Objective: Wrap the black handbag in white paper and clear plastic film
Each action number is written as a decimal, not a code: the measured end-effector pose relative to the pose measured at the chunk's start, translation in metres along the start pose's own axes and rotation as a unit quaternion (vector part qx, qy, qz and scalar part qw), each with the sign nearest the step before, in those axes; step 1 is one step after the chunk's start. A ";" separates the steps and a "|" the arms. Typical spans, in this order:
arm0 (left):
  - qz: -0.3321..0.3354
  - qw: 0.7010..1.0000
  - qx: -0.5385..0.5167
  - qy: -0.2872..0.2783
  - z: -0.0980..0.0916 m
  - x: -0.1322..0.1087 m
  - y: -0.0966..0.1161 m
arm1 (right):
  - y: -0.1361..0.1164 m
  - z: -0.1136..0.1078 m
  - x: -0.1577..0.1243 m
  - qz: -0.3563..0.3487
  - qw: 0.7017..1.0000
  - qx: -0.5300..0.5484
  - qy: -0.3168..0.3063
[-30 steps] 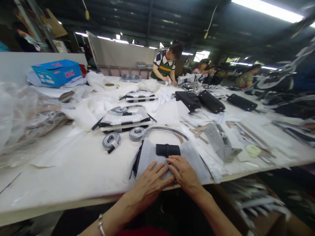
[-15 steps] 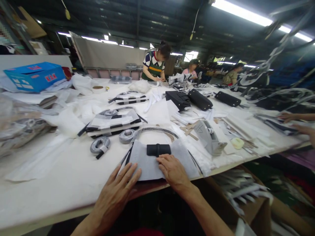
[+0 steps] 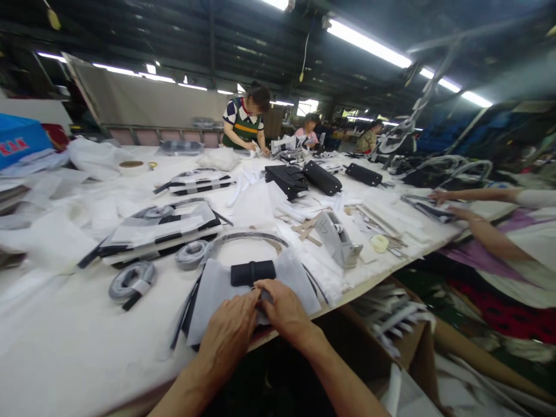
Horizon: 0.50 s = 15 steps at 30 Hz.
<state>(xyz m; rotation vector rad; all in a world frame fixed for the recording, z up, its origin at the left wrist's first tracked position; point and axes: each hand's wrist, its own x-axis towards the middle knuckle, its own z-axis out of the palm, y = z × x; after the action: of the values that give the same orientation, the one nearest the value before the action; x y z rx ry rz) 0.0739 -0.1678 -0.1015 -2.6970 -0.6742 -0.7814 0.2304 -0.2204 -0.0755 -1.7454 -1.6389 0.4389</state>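
Just under both hands (image 3: 230, 329) (image 3: 284, 311) lies thin, pale sheeting (image 3: 212, 295).

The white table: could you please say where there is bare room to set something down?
The widest free patch of white table lies front left, between the nearer grey coil, the wrapped bag and the near edge. A narrower strip runs between coil and bag. It is crowded farther back, with wrapped bundles, and right, around the angular grey object.

The left hand (image 3: 232, 324) and right hand (image 3: 284, 307) are bare — fingers (image 3: 243, 304) too. Behind the fingers, the arms (image 3: 341, 370) are bare — slim at the wrists (image 3: 310, 341), fatter farther back.
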 end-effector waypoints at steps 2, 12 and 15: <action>0.006 1.000 -0.017 0.009 0.002 -0.004 -0.003 | 0.001 0.001 0.000 -0.003 1.000 0.010 -0.003; 0.004 0.993 -0.114 -0.004 -0.007 -0.010 0.000 | -0.001 -0.009 -0.001 -0.014 1.000 0.025 -0.012; -0.016 0.986 -0.163 -0.036 -0.010 -0.010 0.001 | -0.022 -0.028 0.000 -0.053 0.998 0.002 0.032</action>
<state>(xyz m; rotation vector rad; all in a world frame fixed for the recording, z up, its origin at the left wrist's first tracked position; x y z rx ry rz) 0.0619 -0.1758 -0.0987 -3.0280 -0.6585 -0.8736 0.2327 -0.2282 -0.0410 -1.6434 -1.6754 0.3334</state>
